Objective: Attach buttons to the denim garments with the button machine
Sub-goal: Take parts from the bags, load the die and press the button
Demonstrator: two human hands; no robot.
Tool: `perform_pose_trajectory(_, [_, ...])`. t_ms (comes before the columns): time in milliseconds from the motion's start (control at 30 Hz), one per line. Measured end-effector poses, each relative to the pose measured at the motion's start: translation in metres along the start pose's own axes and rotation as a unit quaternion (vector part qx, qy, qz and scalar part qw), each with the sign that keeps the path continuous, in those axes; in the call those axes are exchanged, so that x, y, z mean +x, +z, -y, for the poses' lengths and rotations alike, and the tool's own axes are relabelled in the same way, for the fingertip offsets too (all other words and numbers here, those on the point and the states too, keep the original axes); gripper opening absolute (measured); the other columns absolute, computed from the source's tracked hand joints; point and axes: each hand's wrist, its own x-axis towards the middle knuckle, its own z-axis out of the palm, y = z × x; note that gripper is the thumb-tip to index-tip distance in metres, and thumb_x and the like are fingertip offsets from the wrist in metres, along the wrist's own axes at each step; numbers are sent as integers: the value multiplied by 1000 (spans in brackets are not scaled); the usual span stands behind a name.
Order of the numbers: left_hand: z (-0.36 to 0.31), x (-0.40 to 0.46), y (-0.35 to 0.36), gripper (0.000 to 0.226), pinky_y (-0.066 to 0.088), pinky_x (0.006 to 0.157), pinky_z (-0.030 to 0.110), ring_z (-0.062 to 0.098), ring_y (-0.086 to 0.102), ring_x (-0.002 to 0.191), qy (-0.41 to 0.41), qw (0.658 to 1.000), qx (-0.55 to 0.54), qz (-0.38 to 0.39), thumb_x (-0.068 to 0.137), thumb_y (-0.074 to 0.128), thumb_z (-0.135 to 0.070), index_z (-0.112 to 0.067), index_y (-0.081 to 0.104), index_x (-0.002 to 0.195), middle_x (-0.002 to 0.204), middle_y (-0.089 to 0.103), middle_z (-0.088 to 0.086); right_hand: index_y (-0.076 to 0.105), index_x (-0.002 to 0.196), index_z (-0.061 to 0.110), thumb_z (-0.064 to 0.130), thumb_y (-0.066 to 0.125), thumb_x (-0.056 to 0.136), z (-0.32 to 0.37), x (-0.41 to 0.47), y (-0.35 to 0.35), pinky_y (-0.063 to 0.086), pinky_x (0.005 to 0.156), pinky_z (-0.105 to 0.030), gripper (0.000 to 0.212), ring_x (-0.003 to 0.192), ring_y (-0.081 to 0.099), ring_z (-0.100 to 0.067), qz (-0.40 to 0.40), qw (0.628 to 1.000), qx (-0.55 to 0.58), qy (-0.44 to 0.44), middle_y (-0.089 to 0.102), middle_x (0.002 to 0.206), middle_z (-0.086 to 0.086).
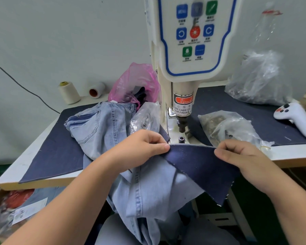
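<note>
Both hands, left [141, 147] and right [242, 156], pinched a dark denim piece [201, 163] before the button machine [182, 106]. Clear bags [226, 126] on the bench [237, 105] held metal buttons.

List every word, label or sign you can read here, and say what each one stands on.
"WARNING": red band of the sticker on the button machine's press head.
"TAKE CARE OF YOUR FINGER": same sticker, lower lines, first letters cut off.
Chinese characters between them: too blurred to read.
Captions under the control panel buttons: too small.
Paper tag lower left: blurred.
</note>
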Motion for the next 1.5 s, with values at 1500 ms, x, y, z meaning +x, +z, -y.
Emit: perform_pose_trajectory(1500, [49, 70, 37, 14, 44, 53, 18, 9, 54, 52, 33, 936, -352, 12, 57, 72, -34, -22, 65, 59, 59, 57, -2, 52, 50, 19, 24, 59, 77, -25, 52, 18, 35, 45, -17, 29, 49, 39, -7, -41, 990, 122, 60, 42, 51, 5])
